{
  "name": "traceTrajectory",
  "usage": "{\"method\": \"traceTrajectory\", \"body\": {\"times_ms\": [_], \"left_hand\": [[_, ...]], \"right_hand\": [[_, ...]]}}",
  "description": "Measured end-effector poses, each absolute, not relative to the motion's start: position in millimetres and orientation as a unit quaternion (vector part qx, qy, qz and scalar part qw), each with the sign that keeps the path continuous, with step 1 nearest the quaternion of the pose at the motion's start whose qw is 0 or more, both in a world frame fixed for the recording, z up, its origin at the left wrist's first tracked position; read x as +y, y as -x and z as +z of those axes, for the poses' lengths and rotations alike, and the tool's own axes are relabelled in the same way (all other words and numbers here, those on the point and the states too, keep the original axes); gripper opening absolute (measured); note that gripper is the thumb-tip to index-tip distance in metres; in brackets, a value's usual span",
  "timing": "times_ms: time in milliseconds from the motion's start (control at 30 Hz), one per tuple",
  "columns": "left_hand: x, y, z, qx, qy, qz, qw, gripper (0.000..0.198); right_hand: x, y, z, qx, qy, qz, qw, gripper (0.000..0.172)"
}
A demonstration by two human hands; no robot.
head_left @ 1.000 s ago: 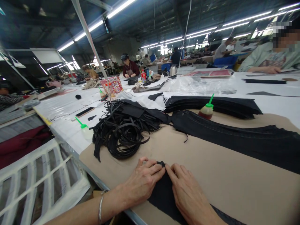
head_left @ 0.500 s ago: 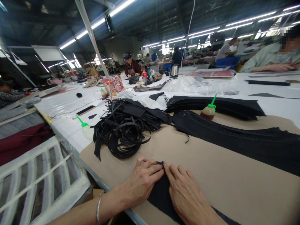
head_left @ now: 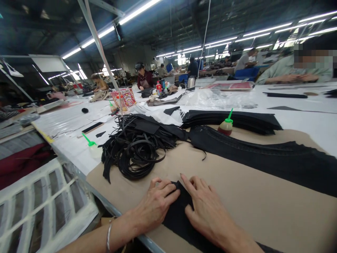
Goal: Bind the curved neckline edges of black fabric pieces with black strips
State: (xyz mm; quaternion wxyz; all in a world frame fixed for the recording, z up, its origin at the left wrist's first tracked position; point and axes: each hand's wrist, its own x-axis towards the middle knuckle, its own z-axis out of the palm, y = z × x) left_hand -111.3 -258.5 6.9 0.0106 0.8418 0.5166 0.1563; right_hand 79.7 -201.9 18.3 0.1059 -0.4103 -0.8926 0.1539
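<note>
A black flat piece of material [head_left: 181, 214] lies on the tan board [head_left: 252, 196] at the table's near edge. My left hand [head_left: 158, 200], with a silver bangle on its wrist, rests on the left side of the piece, fingers bent and fingertips pressing near its top corner. Just to the right, my right hand [head_left: 206, 202] is over the piece's right edge, with index finger and thumb spread apart. Beyond the hands sits a tangled heap of black strips [head_left: 139, 151]. Long black curved pieces [head_left: 258, 154] are stacked at the right.
A bottle of amber liquid with a green nozzle [head_left: 225, 127] stands by the black stacks. Another green-nozzled bottle [head_left: 94, 149] is at the left. A white slatted rack [head_left: 44, 207] stands beside the table. A person in pale sleeves [head_left: 279, 68] works at the upper right.
My right hand's index finger and thumb have lifted and spread away from the piece's top corner, showing more of it. My left hand stays on the piece. The whole view has shifted slightly.
</note>
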Motion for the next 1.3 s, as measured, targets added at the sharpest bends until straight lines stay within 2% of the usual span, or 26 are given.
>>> {"method": "traceTrajectory", "body": {"times_ms": [100, 233, 400, 600, 967, 1300], "left_hand": [[-256, 109, 8, 0.533, -0.826, 0.182, 0.03, 0.035], [-246, 92, 17, 0.567, -0.789, 0.233, 0.039, 0.025], [-231, 67, 30, 0.511, -0.837, 0.172, 0.096, 0.032], [-221, 60, 31, 0.478, -0.865, 0.109, 0.109, 0.027], [-226, 56, 24, 0.445, -0.88, 0.108, 0.123, 0.033], [-230, 58, 16, 0.444, -0.862, 0.168, 0.178, 0.042]], "right_hand": [[-206, -97, 14, -0.872, 0.433, 0.191, 0.126, 0.066], [-212, -105, 10, -0.853, 0.452, 0.219, 0.141, 0.046], [-212, -109, 13, -0.834, 0.47, 0.255, 0.137, 0.028], [-214, -126, 9, -0.82, 0.482, 0.278, 0.137, 0.018], [-213, -136, 7, -0.812, 0.46, 0.314, 0.173, 0.018], [-212, -141, 8, -0.812, 0.44, 0.335, 0.186, 0.018]]}}
